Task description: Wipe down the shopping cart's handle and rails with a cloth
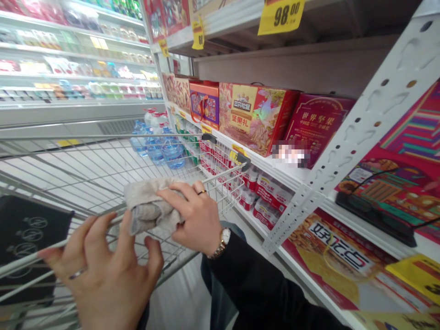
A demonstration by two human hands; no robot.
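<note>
Your right hand pinches a grey cloth against the shopping cart rail, your left hand spread beside it; a slack pinch could drop the cloth through the wire.

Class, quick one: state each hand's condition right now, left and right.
Left hand: half open, fingers over the shopping cart's rail; whether it grips cannot be told.
Right hand: closed, holding a grey cloth.

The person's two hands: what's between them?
A crumpled grey cloth lies between the left hand and right hand, as the head view shows.
</note>
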